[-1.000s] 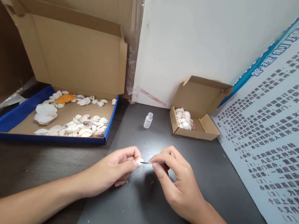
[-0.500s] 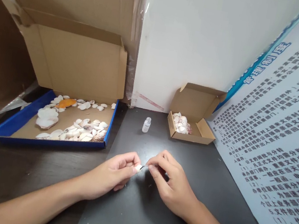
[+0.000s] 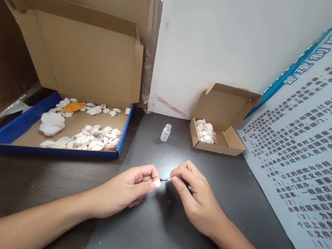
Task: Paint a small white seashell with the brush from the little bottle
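Small white shell (image 3: 157, 183) pinched between thumb and fingertips of left hand (image 3: 127, 189), held just above dark mat (image 3: 166, 235), near centre of scene. Thin brush (image 3: 165, 179) gripped narrow between thumb and forefinger of right hand (image 3: 197, 197), dark tip touching shell. Both hands close together, fingers curled in, forearms running in from near edge.

Farther back on mat: small clear bottle (image 3: 165, 133), upright, uncapped, well apart from hands. Right of bottle, small open cardboard box (image 3: 220, 127) with pale shells in its left part, lid flap raised. Far left, blue-edged tray box (image 3: 56, 131), lid propped up behind, many loose shells scattered over cardboard floor, one orange. White wall behind; printed board (image 3: 313, 157) with blue header leaning along right side.
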`<state>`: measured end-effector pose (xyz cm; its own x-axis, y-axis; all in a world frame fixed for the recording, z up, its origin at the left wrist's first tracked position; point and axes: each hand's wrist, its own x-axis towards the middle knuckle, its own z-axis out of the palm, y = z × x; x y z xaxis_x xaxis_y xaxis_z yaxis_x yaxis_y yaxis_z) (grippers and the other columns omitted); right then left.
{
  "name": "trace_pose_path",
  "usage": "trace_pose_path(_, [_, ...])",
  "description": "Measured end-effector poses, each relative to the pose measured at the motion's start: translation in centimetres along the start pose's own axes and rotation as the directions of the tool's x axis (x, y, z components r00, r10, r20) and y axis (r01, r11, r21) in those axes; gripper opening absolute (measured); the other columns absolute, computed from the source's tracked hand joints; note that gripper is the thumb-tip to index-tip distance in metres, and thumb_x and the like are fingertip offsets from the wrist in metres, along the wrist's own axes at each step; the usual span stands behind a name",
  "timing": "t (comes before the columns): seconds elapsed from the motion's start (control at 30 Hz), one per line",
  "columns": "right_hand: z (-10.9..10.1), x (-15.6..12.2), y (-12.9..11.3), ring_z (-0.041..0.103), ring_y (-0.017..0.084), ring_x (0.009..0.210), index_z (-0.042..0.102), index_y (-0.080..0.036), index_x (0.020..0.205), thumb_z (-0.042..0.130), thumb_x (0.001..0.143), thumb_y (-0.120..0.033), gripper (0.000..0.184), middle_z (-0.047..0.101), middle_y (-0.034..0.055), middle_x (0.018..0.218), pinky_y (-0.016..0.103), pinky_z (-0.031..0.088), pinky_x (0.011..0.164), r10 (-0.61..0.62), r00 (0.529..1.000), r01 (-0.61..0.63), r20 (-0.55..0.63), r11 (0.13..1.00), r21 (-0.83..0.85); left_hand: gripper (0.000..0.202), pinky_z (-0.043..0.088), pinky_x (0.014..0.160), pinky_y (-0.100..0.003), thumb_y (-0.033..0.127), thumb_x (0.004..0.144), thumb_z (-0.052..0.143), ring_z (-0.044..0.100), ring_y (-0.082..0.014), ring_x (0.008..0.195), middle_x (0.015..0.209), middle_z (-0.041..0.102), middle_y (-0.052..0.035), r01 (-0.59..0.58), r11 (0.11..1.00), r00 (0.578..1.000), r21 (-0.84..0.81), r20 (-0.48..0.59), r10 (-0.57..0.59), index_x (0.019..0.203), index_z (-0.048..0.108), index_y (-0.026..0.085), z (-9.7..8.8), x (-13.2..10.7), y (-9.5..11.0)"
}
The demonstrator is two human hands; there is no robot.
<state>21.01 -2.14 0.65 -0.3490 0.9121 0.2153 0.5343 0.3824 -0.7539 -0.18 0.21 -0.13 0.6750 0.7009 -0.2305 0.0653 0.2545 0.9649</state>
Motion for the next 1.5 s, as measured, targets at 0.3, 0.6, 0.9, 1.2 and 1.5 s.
trace_pose_path(0.3, [0.1,-0.2,-0.2,0.053,0.016,0.078,0.059,-0.021,0.085,0.044,0.100,-0.020,0.021,0.053,0.0020,0.083,0.030,0.045,0.071,-0.041,0.999,0.040,0.023,0.998,0.052,0.028,0.027,0.051,-0.022,0.046,0.091,0.056,0.030,-0.0084,0.053,0.063,0.034,0.0083,0.006,1.000,1.000,0.011,0.004,-0.006,0.086,0.047,0.021,-0.1,-0.1,0.1])
trace_pose_path(0.6, [0.1,0.0,-0.4,0.052,0.016,0.077,0.059,-0.021,0.084,0.044,0.100,-0.020,0.022,0.052,0.0010,0.078,0.029,0.043,0.070,-0.021,0.999,0.022,0.041,1.000,-0.011,0.026,0.025,0.050,-0.023,0.045,0.094,0.053,0.030,-0.0084,0.054,0.066,0.035,0.0079,-0.002,0.998,1.000,0.060,0.016,0.001,0.087,0.047,0.021,0.0,-0.2,0.1])
trace_pose_path(0.9, [-0.1,0.0,-0.6,0.051,0.016,0.075,0.057,-0.020,0.081,0.045,0.100,-0.019,0.022,0.050,0.0009,0.078,0.028,0.042,0.070,-0.016,0.999,0.018,0.037,0.998,-0.053,0.029,0.025,0.050,-0.023,0.049,0.094,0.051,0.031,-0.0082,0.055,0.067,0.036,0.0078,-0.014,0.995,1.000,0.096,0.019,0.013,0.089,0.047,0.021,0.0,-0.2,0.2])
trace_pose_path(1.2, [-0.2,-0.2,-0.8,0.050,0.015,0.074,0.054,-0.020,0.079,0.044,0.099,-0.019,0.022,0.048,0.0005,0.078,0.028,0.040,0.070,-0.009,0.999,0.012,0.041,0.997,-0.075,0.028,0.021,0.048,-0.024,0.049,0.096,0.051,0.027,-0.0085,0.054,0.063,0.034,0.0091,-0.007,0.992,1.000,0.125,0.031,0.003,0.090,0.046,0.021,0.0,-0.2,-0.1])
trace_pose_path(1.5, [-0.3,-0.4,-1.0,0.050,0.014,0.073,0.057,-0.024,0.101,0.047,0.097,-0.021,0.011,0.048,-0.0008,0.087,0.029,0.040,0.068,0.072,0.996,-0.067,0.062,0.995,-0.078,0.026,0.023,0.049,-0.023,0.046,0.096,0.051,0.028,-0.0082,0.054,0.063,0.035,0.0089,-0.017,0.989,0.999,0.146,0.036,0.012,0.089,0.047,0.021,0.0,-0.2,0.1])
